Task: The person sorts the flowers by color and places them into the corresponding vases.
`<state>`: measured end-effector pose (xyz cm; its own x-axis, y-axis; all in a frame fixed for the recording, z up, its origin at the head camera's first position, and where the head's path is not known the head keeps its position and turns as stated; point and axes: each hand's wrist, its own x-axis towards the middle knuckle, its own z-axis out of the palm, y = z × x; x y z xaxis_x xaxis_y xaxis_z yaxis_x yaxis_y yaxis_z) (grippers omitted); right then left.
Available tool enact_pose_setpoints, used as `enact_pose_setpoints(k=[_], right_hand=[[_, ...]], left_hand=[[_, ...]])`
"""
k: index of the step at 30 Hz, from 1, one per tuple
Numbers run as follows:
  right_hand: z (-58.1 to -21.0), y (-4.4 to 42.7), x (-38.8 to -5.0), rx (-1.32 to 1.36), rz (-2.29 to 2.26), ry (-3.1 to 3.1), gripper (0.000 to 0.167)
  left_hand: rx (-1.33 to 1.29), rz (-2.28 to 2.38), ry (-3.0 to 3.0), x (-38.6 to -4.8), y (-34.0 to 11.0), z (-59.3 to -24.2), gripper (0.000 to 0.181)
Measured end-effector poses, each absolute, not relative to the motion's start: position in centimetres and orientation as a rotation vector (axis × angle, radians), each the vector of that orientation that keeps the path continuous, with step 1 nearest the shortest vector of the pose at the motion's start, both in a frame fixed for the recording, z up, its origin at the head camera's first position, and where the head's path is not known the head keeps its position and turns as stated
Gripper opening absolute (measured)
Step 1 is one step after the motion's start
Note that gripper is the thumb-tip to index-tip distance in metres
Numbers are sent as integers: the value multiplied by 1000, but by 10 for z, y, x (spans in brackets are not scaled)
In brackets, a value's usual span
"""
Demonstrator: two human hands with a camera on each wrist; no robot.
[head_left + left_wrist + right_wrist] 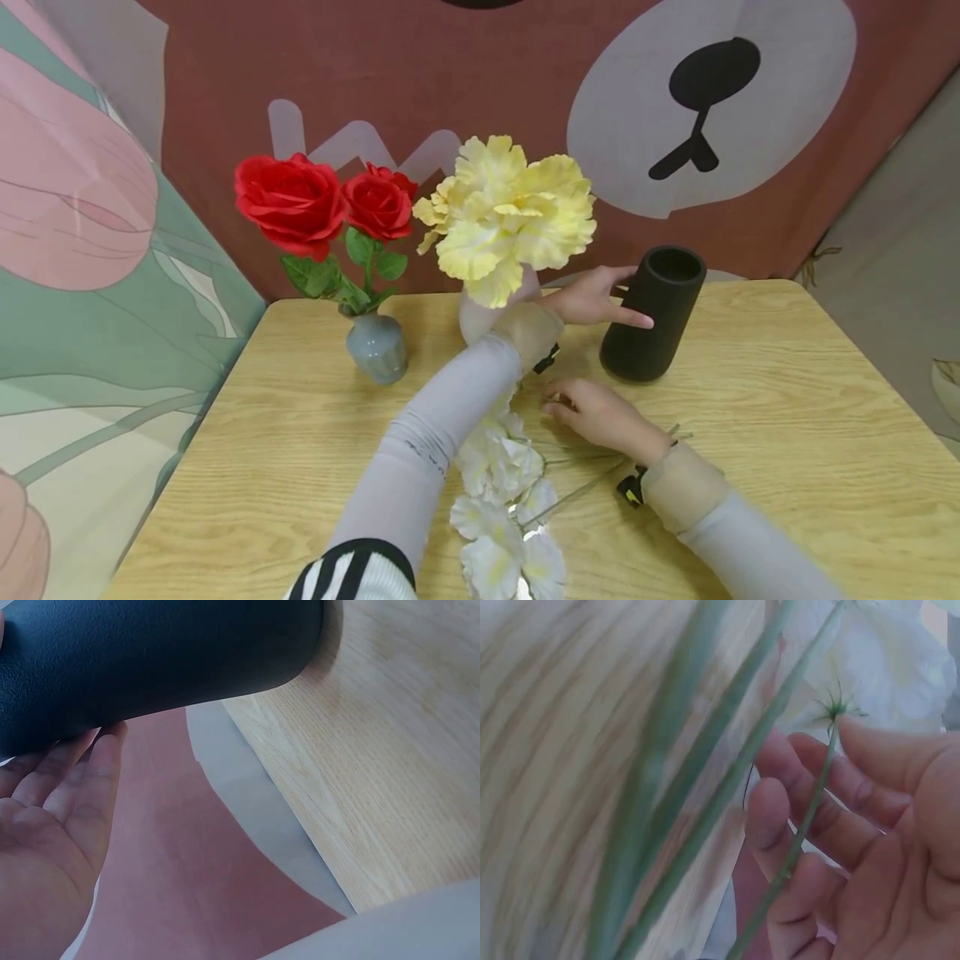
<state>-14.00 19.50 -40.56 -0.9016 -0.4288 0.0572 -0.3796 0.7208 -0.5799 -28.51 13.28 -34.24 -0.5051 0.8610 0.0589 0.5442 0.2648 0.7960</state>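
Note:
A tall black vase (652,325) stands at the table's back right. My left hand (588,296) grips its side, thumb on the front and fingers behind; the left wrist view shows those fingers (109,761) against the dark wall of the vase (165,660). In front of it, my right hand (600,417) pinches the thin green stem (810,814) of a white flower (889,664), just below the bloom, with fingers curled. More white flowers (495,517) lie on the table between my forearms, their stems pointing right. My left sleeve covers part of them.
Red roses (292,200) stand in a small grey-blue vase (377,348) at the back left. Beside them a pale pink vase (474,321) holds large yellow flowers (510,217), partly behind my left arm. A printed cloth backdrop (375,75) rises behind the wooden table (247,467).

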Motion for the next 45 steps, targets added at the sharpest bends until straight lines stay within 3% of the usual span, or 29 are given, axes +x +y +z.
enact_pose_setpoints(k=[14,45], right_hand=[[-385,210,-120,-501,-953,2958,11],[-330,278,-85,-515,-1051,3197,16]], left_hand=[[1305,1072,2175,-287,139,-342,79],[1221,1115,2096,-288,138,-341,77]])
